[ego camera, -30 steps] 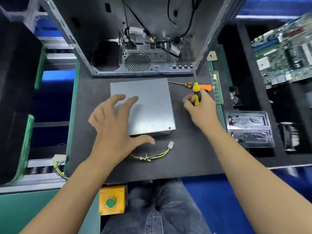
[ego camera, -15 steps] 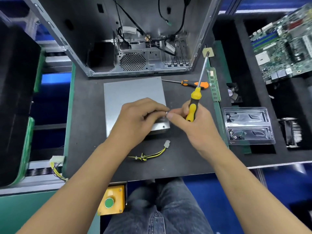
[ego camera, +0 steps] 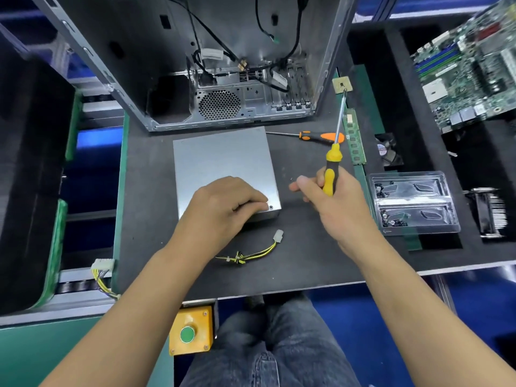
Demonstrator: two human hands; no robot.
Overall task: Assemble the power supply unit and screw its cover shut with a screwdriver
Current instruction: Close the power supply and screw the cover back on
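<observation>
probably an electronics assembly workstation — open computer case, motherboard, screw trays, yellow button box

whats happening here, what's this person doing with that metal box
A person is closing up a power supply unit on a black mat. The left hand has its fingertips at a screw in the cover's near right corner. The right hand grips a yellow-handled screwdriver, its tip pointing up and away, not yet on the screw. An orange screwdriver lies unused behind.

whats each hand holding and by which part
Right hand grips the yellow screwdriver by its handle. Left hand pinches at the power supply corner.
</observation>
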